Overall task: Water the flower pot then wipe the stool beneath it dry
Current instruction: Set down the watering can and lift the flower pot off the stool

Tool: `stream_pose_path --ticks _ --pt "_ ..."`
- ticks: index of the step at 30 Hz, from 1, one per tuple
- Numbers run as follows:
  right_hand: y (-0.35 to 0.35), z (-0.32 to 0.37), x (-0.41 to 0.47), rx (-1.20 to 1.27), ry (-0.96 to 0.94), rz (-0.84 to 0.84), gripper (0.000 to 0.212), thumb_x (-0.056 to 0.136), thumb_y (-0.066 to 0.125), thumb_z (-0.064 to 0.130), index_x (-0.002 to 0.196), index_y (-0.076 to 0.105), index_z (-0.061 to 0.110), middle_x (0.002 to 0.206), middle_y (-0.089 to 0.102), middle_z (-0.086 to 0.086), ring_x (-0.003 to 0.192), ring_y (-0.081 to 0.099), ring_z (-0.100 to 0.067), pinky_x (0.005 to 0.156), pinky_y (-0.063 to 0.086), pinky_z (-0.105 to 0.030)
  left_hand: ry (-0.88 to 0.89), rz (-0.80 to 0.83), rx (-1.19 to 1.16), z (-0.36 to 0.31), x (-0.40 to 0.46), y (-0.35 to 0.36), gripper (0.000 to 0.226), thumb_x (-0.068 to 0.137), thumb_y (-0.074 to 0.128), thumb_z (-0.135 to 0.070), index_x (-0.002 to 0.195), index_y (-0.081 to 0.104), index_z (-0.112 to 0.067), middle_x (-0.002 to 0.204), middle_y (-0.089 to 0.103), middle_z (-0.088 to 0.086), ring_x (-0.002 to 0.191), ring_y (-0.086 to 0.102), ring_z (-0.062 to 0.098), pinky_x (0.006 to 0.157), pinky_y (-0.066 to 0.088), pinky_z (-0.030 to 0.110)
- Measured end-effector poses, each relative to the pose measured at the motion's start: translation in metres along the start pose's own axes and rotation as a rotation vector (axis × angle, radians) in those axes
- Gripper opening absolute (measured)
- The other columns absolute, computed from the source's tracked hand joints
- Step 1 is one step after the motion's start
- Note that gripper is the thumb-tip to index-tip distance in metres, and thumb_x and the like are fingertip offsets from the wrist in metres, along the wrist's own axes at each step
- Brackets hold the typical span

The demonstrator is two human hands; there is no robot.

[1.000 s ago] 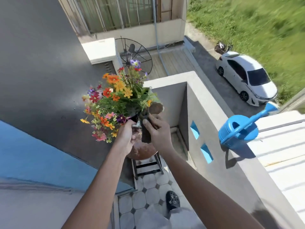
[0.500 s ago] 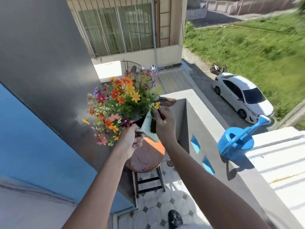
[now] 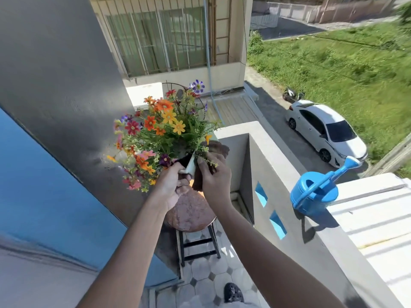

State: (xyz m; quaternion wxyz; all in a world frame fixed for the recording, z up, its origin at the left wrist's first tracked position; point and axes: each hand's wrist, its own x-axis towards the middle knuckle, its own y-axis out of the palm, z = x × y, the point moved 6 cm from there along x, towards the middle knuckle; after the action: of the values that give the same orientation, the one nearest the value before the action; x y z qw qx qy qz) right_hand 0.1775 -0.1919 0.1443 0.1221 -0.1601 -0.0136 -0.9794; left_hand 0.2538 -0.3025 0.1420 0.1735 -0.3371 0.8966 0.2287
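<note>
The flower pot (image 3: 190, 166) is small and white, packed with orange, yellow, red and purple flowers (image 3: 164, 130). I hold it in the air, tilted, above the stool. My left hand (image 3: 172, 186) grips its near rim from the left. My right hand (image 3: 214, 176) presses a brown cloth (image 3: 221, 150) against its right side, and the cloth hangs down behind the fingers. The stool (image 3: 191, 213) stands below with a round, worn reddish-brown seat and black legs. The blue watering can (image 3: 315, 193) sits on the balcony wall to the right, away from both hands.
A grey balcony wall (image 3: 278, 174) with blue cut-outs runs along the right. A dark grey wall (image 3: 55, 85) closes the left side. The floor is tiled (image 3: 206, 283), and my shoe (image 3: 232, 293) shows near the bottom. Beyond the wall, far below, are a white car (image 3: 327, 132) and grass.
The view has tilted upward, showing more of the street and building. Both hands have kept hold of the pot, and it now sits slightly higher above the stool seat.
</note>
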Motion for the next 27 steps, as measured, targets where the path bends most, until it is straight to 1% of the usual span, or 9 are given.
stream_pose_path --ticks 3,7,11,12,16,19,22,24,27 --pt "-0.003 0.001 -0.002 -0.007 -0.02 0.016 0.023 0.093 0.065 0.012 0.115 0.07 0.008 0.104 0.063 -0.002 0.101 0.062 -0.01 0.089 0.048 -0.021 -0.02 0.012 -0.019 0.005 0.001 0.004 0.018 0.092 0.039 -0.008 0.074 0.041 -0.011 0.059 0.047 0.008 0.031 0.027 0.005 0.031 0.019 0.016" --pt "-0.018 -0.039 -0.014 -0.159 0.027 0.034 0.013 0.095 0.062 0.013 0.103 0.071 0.009 0.099 0.063 -0.002 0.093 0.06 -0.013 0.083 0.049 -0.033 -0.034 0.024 0.023 0.007 0.006 0.004 0.018 0.093 0.041 -0.008 0.075 0.041 -0.01 0.062 0.048 0.01 0.032 0.028 0.006 0.031 0.021 0.017" --pt "-0.019 -0.038 -0.006 -0.126 0.111 -0.003 0.01 0.094 0.063 0.019 0.09 0.072 0.017 0.091 0.065 -0.001 0.086 0.061 -0.017 0.078 0.047 -0.031 -0.019 0.006 0.07 0.01 0.01 0.007 0.016 0.092 0.041 -0.01 0.076 0.044 -0.008 0.06 0.049 0.008 0.033 0.029 0.006 0.032 0.02 0.018" --pt "-0.016 -0.029 0.0 -0.081 0.099 -0.008 0.011 0.094 0.062 0.021 0.088 0.071 0.017 0.093 0.067 -0.002 0.089 0.063 -0.018 0.078 0.048 -0.031 -0.018 0.008 0.065 0.009 0.01 0.008 0.015 0.092 0.041 -0.01 0.077 0.045 -0.007 0.06 0.049 0.008 0.033 0.03 0.006 0.033 0.02 0.018" --pt "-0.007 0.006 0.035 -0.058 -0.016 -0.025 0.023 0.095 0.061 0.022 0.112 0.071 0.01 0.109 0.067 -0.005 0.107 0.061 -0.015 0.093 0.047 -0.025 -0.036 0.083 -0.008 0.007 0.006 0.017 0.017 0.093 0.04 -0.008 0.077 0.045 -0.008 0.066 0.043 0.008 0.034 0.029 0.006 0.032 0.022 0.019" --pt "-0.017 0.01 0.061 -0.132 -0.095 -0.045 0.017 0.094 0.059 0.014 0.104 0.072 0.008 0.1 0.068 -0.005 0.095 0.059 -0.015 0.085 0.046 -0.026 -0.07 0.12 -0.054 0.008 0.001 0.016 0.022 0.094 0.04 -0.007 0.072 0.041 -0.012 0.066 0.045 0.009 0.035 0.028 0.007 0.033 0.024 0.018" --pt "-0.033 -0.027 0.077 -0.231 0.016 -0.097 0.018 0.094 0.058 0.015 0.08 0.069 0.014 0.082 0.062 -0.008 0.076 0.055 -0.023 0.07 0.042 -0.034 -0.081 0.169 -0.048 0.008 -0.003 0.013 0.016 0.093 0.042 -0.007 0.078 0.041 -0.013 0.066 0.046 0.009 0.036 0.028 0.007 0.032 0.025 0.018" --pt "-0.04 -0.055 0.078 -0.242 0.134 -0.095 0.02 0.093 0.056 0.02 0.09 0.072 0.009 0.082 0.065 -0.01 0.076 0.058 -0.024 0.071 0.047 -0.036 -0.069 0.153 -0.016 0.007 -0.004 0.009 0.017 0.092 0.042 -0.006 0.077 0.04 -0.013 0.065 0.046 0.008 0.036 0.028 0.007 0.032 0.024 0.018" --pt "-0.037 -0.068 0.077 -0.138 0.265 -0.087 0.021 0.092 0.056 0.015 0.09 0.072 0.001 0.075 0.065 -0.01 0.069 0.051 -0.014 0.067 0.04 -0.031 -0.047 0.131 0.03 0.005 -0.006 0.007 0.021 0.091 0.042 -0.005 0.072 0.04 -0.013 0.063 0.047 0.008 0.036 0.027 0.007 0.033 0.021 0.018"
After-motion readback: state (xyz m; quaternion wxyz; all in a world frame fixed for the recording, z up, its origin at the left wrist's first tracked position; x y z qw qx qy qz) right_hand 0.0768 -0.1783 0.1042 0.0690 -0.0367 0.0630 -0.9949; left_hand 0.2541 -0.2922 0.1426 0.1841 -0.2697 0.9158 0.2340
